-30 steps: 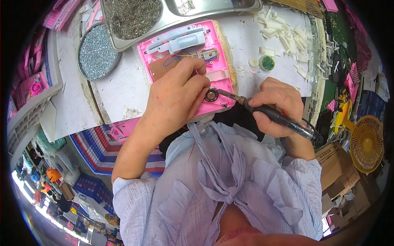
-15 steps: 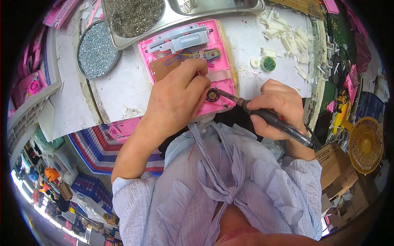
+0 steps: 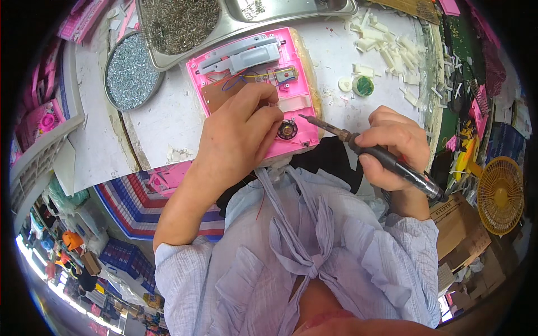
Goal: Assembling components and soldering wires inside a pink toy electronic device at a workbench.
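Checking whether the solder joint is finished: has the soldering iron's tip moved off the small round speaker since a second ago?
Yes. The soldering iron in the right hand has drawn back to the right; its tip now sits clear of the round speaker on the pink case.

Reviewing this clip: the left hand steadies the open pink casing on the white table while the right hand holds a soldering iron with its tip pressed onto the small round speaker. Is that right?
Not quite. In the head view the soldering iron in the right hand has its tip in the air, just right of the round speaker, not pressed on it. The rest stands: the left hand rests on the open pink casing on the white table.
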Demonstrator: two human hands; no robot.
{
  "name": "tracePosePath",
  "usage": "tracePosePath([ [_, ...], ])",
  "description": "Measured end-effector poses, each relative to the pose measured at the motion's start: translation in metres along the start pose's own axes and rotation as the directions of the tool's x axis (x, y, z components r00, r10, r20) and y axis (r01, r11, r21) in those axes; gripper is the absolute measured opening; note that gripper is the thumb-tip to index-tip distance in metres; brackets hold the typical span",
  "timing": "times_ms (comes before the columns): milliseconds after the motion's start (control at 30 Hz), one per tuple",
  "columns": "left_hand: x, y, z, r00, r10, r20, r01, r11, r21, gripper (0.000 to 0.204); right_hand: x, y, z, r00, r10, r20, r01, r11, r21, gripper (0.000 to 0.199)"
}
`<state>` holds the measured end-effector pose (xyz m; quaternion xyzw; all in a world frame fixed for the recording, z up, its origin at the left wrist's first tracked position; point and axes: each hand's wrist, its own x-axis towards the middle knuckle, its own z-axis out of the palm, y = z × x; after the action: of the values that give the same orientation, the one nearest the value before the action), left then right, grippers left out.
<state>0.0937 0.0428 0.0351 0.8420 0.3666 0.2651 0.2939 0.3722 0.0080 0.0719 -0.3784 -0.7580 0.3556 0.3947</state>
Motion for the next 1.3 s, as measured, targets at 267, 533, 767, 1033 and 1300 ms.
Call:
tracePosePath([
  [267, 0.003, 0.003, -0.002, 1.0, 0.02, 0.008, -0.02, 1.0, -0.011, 0.022, -0.005, 0.001, -0.002, 1.0, -0.022, -0.007, 0.022, 0.999, -0.024, 0.021],
  [533, 0.007, 0.005, -0.007, 0.994, 0.047, 0.097, -0.055, 0.995, 0.088, 0.024, -0.002, 0.0, -0.002, 1.0, -0.02, 0.005, 0.02, 1.0, -0.007, 0.029],
  [767, 0.011, 0.004, -0.01, 0.988, 0.068, 0.136, -0.084, 0.99, 0.117, 0.025, 0.001, 0.0, 0.001, 0.996, 0.02, 0.091, -0.017, 0.999, -0.034, 0.03],
  [1033, 0.01, 0.001, -0.01, 0.989, 0.081, 0.122, -0.091, 0.993, 0.075, 0.028, 0.004, 0.002, 0.005, 0.996, 0.025, 0.091, -0.023, 0.999, -0.023, 0.033],
  [1300, 0.007, 0.001, -0.009, 0.987, 0.081, 0.139, -0.095, 0.991, 0.094, 0.031, 0.008, 0.001, 0.006, 0.993, 0.026, 0.111, -0.023, 0.999, -0.025, 0.033],
])
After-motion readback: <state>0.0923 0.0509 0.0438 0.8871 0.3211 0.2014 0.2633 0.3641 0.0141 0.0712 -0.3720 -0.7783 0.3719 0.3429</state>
